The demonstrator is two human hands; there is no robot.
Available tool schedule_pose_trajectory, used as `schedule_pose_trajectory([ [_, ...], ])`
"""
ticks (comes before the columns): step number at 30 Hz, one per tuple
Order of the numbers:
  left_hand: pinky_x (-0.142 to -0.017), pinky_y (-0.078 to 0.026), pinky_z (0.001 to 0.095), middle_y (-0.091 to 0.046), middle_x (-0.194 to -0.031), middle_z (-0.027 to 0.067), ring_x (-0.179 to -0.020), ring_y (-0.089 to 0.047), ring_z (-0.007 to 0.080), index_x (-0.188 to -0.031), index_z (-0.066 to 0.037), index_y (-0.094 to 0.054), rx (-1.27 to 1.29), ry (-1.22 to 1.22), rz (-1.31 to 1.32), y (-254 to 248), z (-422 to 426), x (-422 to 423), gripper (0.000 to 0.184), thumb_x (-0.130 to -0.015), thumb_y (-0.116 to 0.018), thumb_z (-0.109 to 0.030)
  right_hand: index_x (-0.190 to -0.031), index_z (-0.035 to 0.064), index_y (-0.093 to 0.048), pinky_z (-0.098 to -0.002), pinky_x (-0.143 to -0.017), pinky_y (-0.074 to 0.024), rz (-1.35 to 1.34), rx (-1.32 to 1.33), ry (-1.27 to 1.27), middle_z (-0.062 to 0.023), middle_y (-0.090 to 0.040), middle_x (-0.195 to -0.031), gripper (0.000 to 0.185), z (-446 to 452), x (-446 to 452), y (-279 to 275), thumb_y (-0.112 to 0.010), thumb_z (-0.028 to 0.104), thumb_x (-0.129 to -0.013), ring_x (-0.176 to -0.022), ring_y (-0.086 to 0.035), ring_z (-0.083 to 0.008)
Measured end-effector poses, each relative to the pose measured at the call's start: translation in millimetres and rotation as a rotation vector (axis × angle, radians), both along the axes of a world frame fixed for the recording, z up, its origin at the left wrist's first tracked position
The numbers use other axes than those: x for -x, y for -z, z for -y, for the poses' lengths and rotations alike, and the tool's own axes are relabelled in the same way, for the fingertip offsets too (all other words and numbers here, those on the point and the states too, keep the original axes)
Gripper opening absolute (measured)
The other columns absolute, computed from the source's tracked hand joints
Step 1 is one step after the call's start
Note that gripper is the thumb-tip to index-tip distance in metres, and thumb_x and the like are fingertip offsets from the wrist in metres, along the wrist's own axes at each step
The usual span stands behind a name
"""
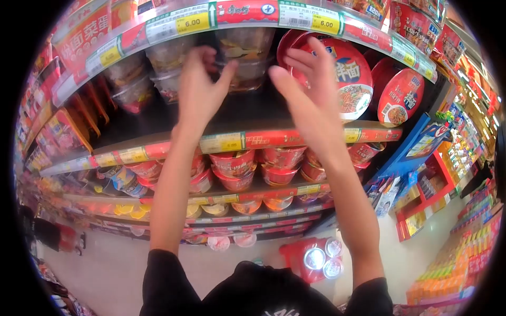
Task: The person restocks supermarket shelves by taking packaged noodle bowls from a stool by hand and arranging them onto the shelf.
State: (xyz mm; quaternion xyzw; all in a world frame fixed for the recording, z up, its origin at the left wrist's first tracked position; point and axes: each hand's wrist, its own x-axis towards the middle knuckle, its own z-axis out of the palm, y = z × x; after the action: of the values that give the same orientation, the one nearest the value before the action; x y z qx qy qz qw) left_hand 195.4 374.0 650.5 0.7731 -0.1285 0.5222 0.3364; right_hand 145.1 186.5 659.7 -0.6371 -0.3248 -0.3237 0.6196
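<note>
Red round-lidded bowl [354, 76] bears large pale lettering.

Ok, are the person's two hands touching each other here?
No: the left hand and the right hand are apart, with stacked clear tubs visible between them.

Black shelf [253, 110] front free; cups [247, 76] behind, bowls [354, 68] right.
</note>
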Motion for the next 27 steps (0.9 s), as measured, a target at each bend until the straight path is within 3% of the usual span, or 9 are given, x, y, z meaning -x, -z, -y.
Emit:
schedule_pose_trajectory([
  [2, -0.066, -0.047, 0.0252, -0.053, -0.086, 0.0027, -0.072, -0.054, 0.0104, -0.105, -0.004, -0.051, 0.155, 0.255, 0.085, -0.7, 4.0, 57.1, 0.035, -0.079, -0.072, -0.016, -0.136, -0.0020, -0.029, -0.0342, -0.091, -0.0460, 0.147, -0.013, -0.013, -0.0175, -0.048, -0.125, 0.055, 32.7, 49.2, -1.2, -0.055, 0.015, -0.090, -0.116, -0.049, -0.0228],
  [3, -0.071, -0.045, 0.0233, -0.055, -0.088, 0.0031, -0.077, -0.054, 0.0104, -0.107, -0.005, -0.052, 0.150, 0.334, 0.284, -2.0, 1.8, 75.3, 0.029, -0.082, -0.067, -0.008, -0.133, 0.0007, -0.032, -0.0366, -0.089, -0.0448, 0.189, -0.050, -0.082, -0.0158, -0.049, -0.120, 0.050, 51.1, 71.2, 3.1, -0.052, 0.020, -0.091, -0.111, -0.050, -0.0241],
  [4, -0.074, -0.045, 0.0270, -0.056, -0.091, 0.0065, -0.080, -0.054, 0.0142, -0.108, -0.004, -0.051, 0.196, 0.342, 0.392, -7.7, 6.1, 101.0, 0.027, -0.087, -0.061, -0.015, -0.131, 0.0035, -0.035, -0.0390, -0.088, -0.0436, 0.232, -0.086, -0.155, -0.0142, -0.050, -0.116, 0.046, 69.5, 93.0, 7.3, -0.049, 0.025, -0.093, -0.107, -0.051, -0.0254],
  [5, -0.078, -0.045, 0.0339, -0.057, -0.095, 0.0109, -0.086, -0.054, 0.0203, -0.111, -0.002, -0.050, 0.031, 0.286, 0.415, -17.2, -7.5, 120.0, 0.032, -0.091, -0.051, -0.026, -0.128, 0.0063, -0.038, -0.0414, -0.087, -0.0424, 0.273, -0.118, -0.229, -0.0125, -0.052, -0.112, 0.043, 87.9, 114.8, 11.7, -0.046, 0.030, -0.094, -0.102, -0.052, -0.0267],
  [7, -0.077, -0.045, 0.0337, -0.057, -0.095, 0.0110, -0.087, -0.054, 0.0204, -0.111, -0.001, -0.050, -0.199, 0.341, 0.551, -23.0, -18.1, 151.1, 0.032, -0.091, -0.052, -0.025, -0.118, 0.0178, -0.050, -0.0390, -0.072, -0.0443, 0.001, 0.020, -0.061, -0.0068, -0.054, -0.095, 0.028, 95.5, 206.5, -21.3, -0.049, 0.031, -0.093, -0.086, -0.053, -0.0231],
  [9, -0.077, -0.045, 0.0335, -0.056, -0.095, 0.0111, -0.087, -0.054, 0.0205, -0.111, -0.001, -0.050, -0.374, 0.396, 0.622, -23.4, -20.2, 169.7, 0.031, -0.090, -0.052, -0.025, -0.114, 0.0234, -0.056, -0.0352, -0.073, -0.0429, 0.010, 0.177, -0.182, -0.0028, -0.051, -0.101, 0.027, 124.6, 212.2, -27.3, -0.058, 0.031, -0.089, -0.094, -0.048, -0.0149],
  [12, -0.077, -0.046, 0.0333, -0.056, -0.095, 0.0113, -0.087, -0.054, 0.0207, -0.111, -0.001, -0.050, -0.474, 0.469, 0.641, -23.2, -15.8, 171.2, 0.031, -0.090, -0.053, -0.023, -0.111, 0.0269, -0.057, -0.0286, -0.071, -0.0407, 0.256, -0.033, -0.295, -0.0005, -0.047, -0.109, 0.027, 132.2, 205.9, 3.9, -0.065, 0.026, -0.085, -0.106, -0.043, -0.0078],
  [27, -0.076, -0.046, 0.0319, -0.054, -0.097, 0.0121, -0.087, -0.055, 0.0214, -0.109, 0.000, -0.049, -0.528, 0.620, 0.653, -0.3, 44.7, 132.9, 0.029, -0.087, -0.056, -0.017, -0.109, 0.0125, -0.059, -0.0318, -0.077, -0.0411, 0.285, -0.074, 0.070, -0.0069, -0.054, -0.104, 0.031, 157.7, 226.7, 53.9, -0.052, 0.035, -0.090, -0.098, -0.051, -0.0156],
])
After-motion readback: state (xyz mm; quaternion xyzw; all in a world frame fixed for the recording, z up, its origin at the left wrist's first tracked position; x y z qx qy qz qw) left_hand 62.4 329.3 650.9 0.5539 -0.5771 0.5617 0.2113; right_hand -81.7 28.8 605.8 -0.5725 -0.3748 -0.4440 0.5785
